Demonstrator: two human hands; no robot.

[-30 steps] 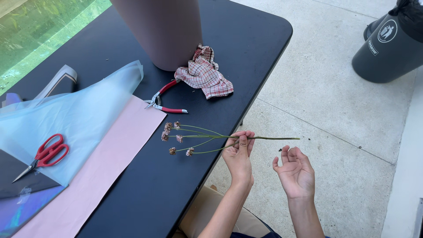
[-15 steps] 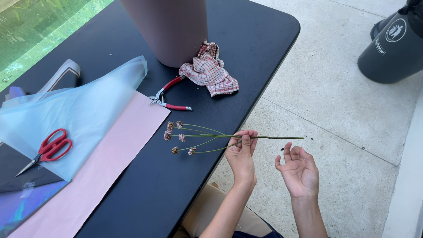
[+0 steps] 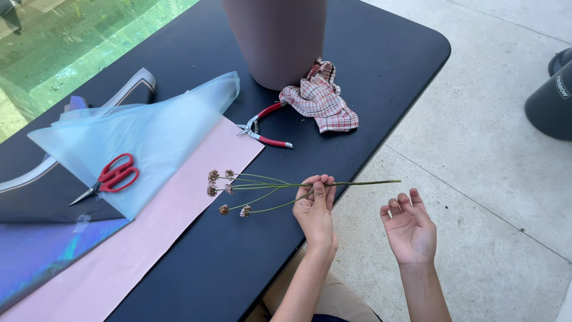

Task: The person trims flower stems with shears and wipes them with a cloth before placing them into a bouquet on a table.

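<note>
Fingers of the left hand pinch the thin flower stem level over the black table's edge, keeping its buds off the pink paper; the right hand waits open, empty.

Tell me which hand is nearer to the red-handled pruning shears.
Left. The left hand pinches the flower stem at the table's edge, just below and right of the pruning shears. The right hand hangs open and empty off the table, farther away.
</note>
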